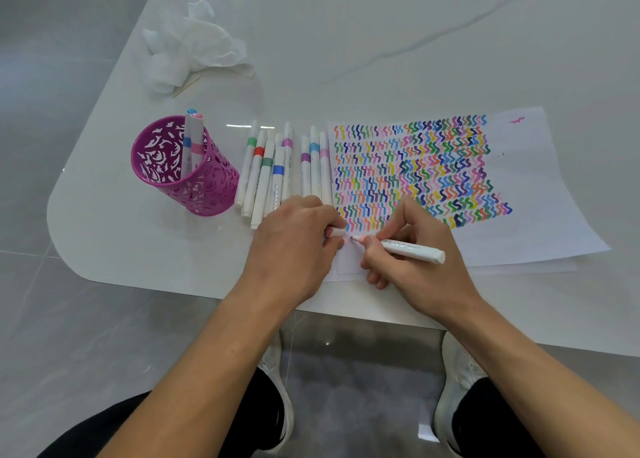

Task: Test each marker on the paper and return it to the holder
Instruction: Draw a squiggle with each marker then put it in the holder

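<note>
My right hand [412, 253] grips an uncapped white marker [410, 248], its pink tip touching the white paper [540, 194] near the sheet's lower left corner. My left hand [294, 246] rests on that corner with fingers curled round the marker's cap [336, 231]. Rows of colourful squiggles cover most of the paper. Several capped white markers [277, 170] with coloured bands lie side by side between the paper and the purple cut-out holder [187, 170]. Two markers [192, 135] stand inside the holder.
A crumpled white tissue [194, 47] lies at the back left of the white table [381, 42], a thin wooden stick beside it. The table's rounded front edge runs just below my hands. My knees and white shoes show below over a grey floor.
</note>
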